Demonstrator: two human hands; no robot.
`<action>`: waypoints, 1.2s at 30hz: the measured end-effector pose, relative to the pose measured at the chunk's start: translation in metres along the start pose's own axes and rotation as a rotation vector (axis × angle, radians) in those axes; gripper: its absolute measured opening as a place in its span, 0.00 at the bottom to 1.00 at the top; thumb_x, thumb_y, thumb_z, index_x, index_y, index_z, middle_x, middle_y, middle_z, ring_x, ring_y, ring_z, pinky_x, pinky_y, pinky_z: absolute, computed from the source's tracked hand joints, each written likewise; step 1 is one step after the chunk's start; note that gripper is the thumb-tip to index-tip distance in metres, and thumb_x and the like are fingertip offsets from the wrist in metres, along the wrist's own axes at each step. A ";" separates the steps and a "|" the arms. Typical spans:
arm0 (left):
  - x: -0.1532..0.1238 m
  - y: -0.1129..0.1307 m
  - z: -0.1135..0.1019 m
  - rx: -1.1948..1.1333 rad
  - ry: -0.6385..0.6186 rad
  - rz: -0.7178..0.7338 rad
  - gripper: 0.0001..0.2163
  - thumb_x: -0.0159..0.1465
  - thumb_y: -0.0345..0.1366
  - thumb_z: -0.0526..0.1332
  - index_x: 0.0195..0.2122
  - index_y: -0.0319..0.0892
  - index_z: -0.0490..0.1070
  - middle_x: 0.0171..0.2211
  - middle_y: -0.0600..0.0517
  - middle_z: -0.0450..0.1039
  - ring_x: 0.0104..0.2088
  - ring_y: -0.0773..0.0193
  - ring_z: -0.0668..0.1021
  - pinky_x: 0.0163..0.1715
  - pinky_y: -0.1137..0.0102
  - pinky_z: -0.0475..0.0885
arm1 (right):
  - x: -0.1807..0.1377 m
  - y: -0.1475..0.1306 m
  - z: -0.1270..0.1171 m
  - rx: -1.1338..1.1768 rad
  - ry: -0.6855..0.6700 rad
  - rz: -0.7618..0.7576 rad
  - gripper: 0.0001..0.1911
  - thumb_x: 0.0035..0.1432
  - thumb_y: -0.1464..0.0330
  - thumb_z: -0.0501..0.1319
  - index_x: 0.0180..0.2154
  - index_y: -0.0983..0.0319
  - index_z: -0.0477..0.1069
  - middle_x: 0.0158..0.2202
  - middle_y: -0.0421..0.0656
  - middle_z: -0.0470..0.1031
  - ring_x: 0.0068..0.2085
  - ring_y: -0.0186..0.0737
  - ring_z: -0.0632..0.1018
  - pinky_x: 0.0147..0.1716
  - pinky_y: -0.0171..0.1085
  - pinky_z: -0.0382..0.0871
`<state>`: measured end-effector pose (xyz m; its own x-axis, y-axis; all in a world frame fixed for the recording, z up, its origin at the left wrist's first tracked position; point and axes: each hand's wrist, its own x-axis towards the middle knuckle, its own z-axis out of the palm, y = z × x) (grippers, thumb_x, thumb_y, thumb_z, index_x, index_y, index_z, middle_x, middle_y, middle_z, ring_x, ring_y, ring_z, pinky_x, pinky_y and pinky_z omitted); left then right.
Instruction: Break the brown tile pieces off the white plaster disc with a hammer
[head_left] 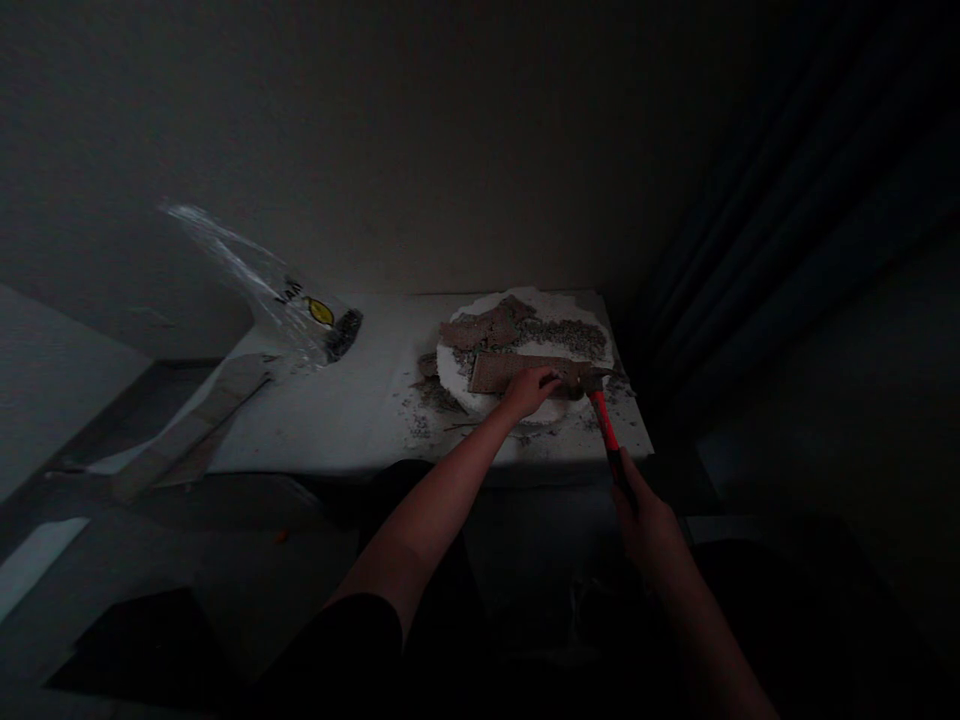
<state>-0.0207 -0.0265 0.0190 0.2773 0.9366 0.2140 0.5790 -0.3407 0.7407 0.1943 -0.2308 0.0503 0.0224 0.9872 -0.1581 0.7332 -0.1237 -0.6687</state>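
Observation:
My right hand [643, 515] is wrapped around the black grip of a claw hammer [604, 422] with a red handle. The hammer's head is at the right end of a long brown slab [499, 372], and the dim light hides whether they touch. My left hand [531, 392] holds the slab at its near edge, fingers curled over it. Beneath the slab lies a rough-edged white round piece [459, 385]. Grey crumbs [566, 335] and a broken brown piece [487, 326] lie on its far part.
A pale-topped table [315, 410] carries everything. On its left stands a clear plastic bag [281, 300] with a yellow label and dark contents. Loose debris [424, 415] is scattered left of the white piece. A wall rises behind, and a dark curtain [810, 200] hangs at right.

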 end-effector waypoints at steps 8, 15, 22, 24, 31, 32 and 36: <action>-0.002 0.000 0.001 0.073 0.004 0.020 0.11 0.67 0.40 0.59 0.42 0.42 0.78 0.39 0.49 0.80 0.39 0.61 0.79 0.42 0.69 0.70 | 0.000 -0.004 -0.003 -0.009 -0.018 0.036 0.34 0.65 0.61 0.49 0.70 0.62 0.49 0.40 0.50 0.81 0.36 0.47 0.82 0.34 0.38 0.71; 0.000 -0.001 0.003 0.113 0.002 0.019 0.10 0.67 0.39 0.59 0.41 0.41 0.77 0.38 0.49 0.79 0.39 0.62 0.78 0.42 0.69 0.70 | -0.001 -0.002 -0.002 0.002 -0.008 0.004 0.33 0.66 0.61 0.48 0.70 0.61 0.49 0.40 0.50 0.81 0.36 0.46 0.82 0.34 0.38 0.71; 0.000 -0.001 0.006 0.202 0.040 0.140 0.09 0.67 0.38 0.59 0.38 0.40 0.77 0.39 0.49 0.75 0.42 0.62 0.75 0.45 0.68 0.70 | -0.001 -0.001 -0.001 -0.014 0.003 -0.006 0.33 0.67 0.62 0.48 0.70 0.61 0.48 0.43 0.51 0.80 0.39 0.46 0.82 0.36 0.38 0.71; 0.000 -0.001 0.006 0.211 0.023 0.141 0.09 0.67 0.39 0.59 0.39 0.41 0.77 0.39 0.49 0.75 0.41 0.63 0.76 0.44 0.69 0.70 | -0.001 -0.001 -0.002 -0.017 -0.003 0.007 0.33 0.67 0.61 0.49 0.70 0.61 0.48 0.41 0.50 0.81 0.37 0.46 0.82 0.35 0.38 0.71; 0.000 -0.006 0.011 0.272 -0.001 0.122 0.10 0.68 0.37 0.58 0.42 0.40 0.76 0.41 0.47 0.75 0.42 0.60 0.77 0.43 0.68 0.69 | -0.013 -0.018 -0.022 -0.057 0.042 -0.068 0.31 0.68 0.62 0.49 0.70 0.59 0.49 0.45 0.51 0.80 0.40 0.46 0.82 0.37 0.37 0.71; 0.001 -0.008 0.011 0.278 -0.001 0.110 0.10 0.67 0.38 0.58 0.42 0.40 0.76 0.41 0.46 0.76 0.42 0.60 0.77 0.43 0.68 0.69 | -0.014 -0.024 -0.026 -0.079 0.050 -0.086 0.32 0.68 0.62 0.49 0.70 0.59 0.48 0.45 0.51 0.80 0.40 0.46 0.82 0.36 0.37 0.71; 0.002 -0.012 0.015 0.282 -0.006 0.092 0.13 0.67 0.43 0.58 0.40 0.39 0.77 0.39 0.46 0.77 0.40 0.59 0.78 0.41 0.69 0.69 | -0.012 -0.045 -0.035 -0.208 0.050 -0.092 0.31 0.68 0.64 0.49 0.70 0.58 0.47 0.39 0.48 0.81 0.35 0.47 0.82 0.32 0.37 0.70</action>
<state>-0.0161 -0.0212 0.0010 0.3424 0.9006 0.2677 0.7412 -0.4340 0.5121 0.1849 -0.2337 0.1079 -0.0212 0.9978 -0.0631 0.8581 -0.0142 -0.5132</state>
